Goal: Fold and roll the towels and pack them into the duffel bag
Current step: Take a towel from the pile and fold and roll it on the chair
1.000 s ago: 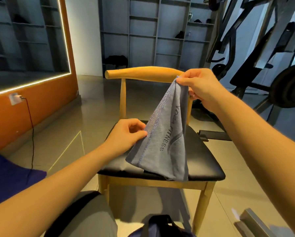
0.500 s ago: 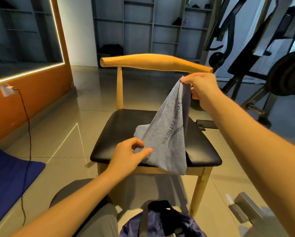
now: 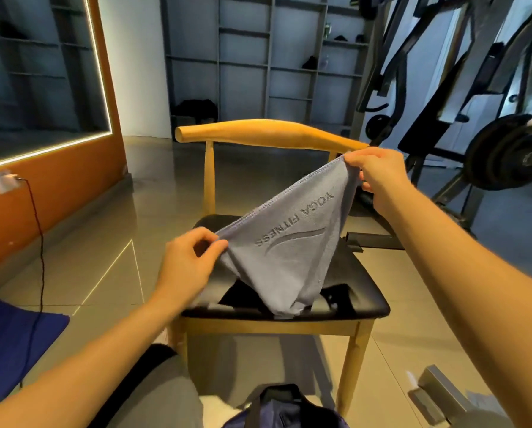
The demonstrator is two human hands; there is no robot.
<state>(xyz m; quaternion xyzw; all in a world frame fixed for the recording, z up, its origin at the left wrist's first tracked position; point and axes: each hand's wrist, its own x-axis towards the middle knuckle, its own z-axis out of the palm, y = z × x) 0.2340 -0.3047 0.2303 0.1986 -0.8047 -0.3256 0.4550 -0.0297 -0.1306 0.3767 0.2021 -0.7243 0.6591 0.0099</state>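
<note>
A grey towel [image 3: 292, 257] printed "YOGA FITNESS" hangs stretched between both hands above a chair's black seat [image 3: 360, 282]. My right hand [image 3: 375, 169] pinches its upper corner up near the chair's backrest. My left hand [image 3: 187, 261] pinches the lower left corner above the seat's left side. The towel's bottom end sags down and touches the seat near its front edge. The top of a dark blue duffel bag [image 3: 284, 409] with a black handle shows on the floor at the bottom edge, in front of the chair.
The wooden chair [image 3: 267, 135] stands on a grey tiled floor. Weight machines and a barbell plate [image 3: 505, 152] crowd the right side. A blue mat [image 3: 8, 341] and a black cable [image 3: 39, 251] lie at left beside an orange wall. Grey shelves stand behind.
Both hands have drawn apart, spreading the towel wider so its lettering shows. My left hand rose from the seat's front edge and moved left; my right hand stayed high.
</note>
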